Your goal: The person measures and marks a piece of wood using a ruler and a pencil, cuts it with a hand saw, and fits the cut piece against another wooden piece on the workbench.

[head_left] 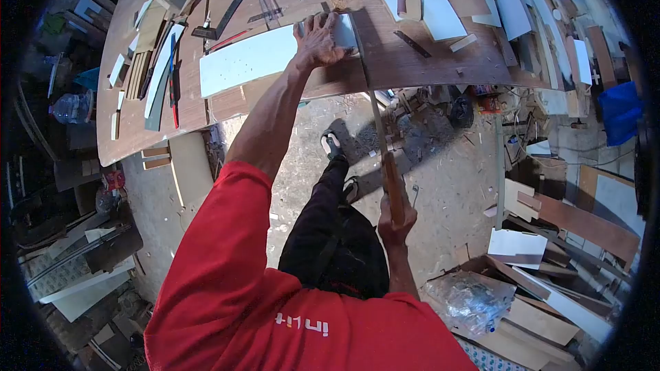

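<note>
My right hand (397,223) is wrapped round the wooden handle of a handsaw (377,117). The saw's long, thin blade runs forward from the handle and meets the right end of a long white board (247,55). That board lies across the near part of the wooden worktable (440,72). My left hand (320,40) bears down on the board just left of the blade, its fingers apart and bent toward the far edge. Whether the fingertips hook over that edge I cannot tell.
A black-and-grey square (230,10) and a red pencil-like stick (229,40) lie behind the board. White offcuts (442,17) are at the right, a blue-and-red strip (173,82) at the left. Scrap boards (584,223) and a plastic bag (471,299) cover the floor at right.
</note>
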The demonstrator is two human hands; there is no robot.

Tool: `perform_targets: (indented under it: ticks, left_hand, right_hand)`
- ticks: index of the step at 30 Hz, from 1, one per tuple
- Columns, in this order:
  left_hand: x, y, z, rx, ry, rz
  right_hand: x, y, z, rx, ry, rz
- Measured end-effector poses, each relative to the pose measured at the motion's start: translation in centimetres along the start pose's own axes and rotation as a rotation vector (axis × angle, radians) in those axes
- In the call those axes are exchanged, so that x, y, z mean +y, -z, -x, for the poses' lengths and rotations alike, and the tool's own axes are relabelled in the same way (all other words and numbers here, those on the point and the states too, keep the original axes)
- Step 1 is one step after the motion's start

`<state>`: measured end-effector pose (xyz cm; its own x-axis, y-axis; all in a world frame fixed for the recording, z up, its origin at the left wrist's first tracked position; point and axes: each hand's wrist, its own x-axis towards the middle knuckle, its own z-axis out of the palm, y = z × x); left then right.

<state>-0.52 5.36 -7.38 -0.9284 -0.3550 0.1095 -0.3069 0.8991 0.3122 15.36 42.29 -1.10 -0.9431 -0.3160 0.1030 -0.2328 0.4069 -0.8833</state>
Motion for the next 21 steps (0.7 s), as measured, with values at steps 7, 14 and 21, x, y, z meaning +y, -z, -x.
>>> perform_targets:
  ticks: [7,14,21]
  left_hand:
    - [-0.5,-1.0,-0.2,0.001,0.008,0.013]
    - [-0.6,-1.2,-0.4,0.006,0.014,-0.051]
    - [-0.3,-1.1,-0.7,-0.005,0.057,-0.067]
  right_hand:
    - [-0.9,-1.0,-2.0,-0.126,-0.284,-0.112]
    - [0.7,-1.0,-0.7,0.003,0.033,-0.043]
    - [-1.3,-0.5,-0.9,-0.052,-0.088,-0.109]
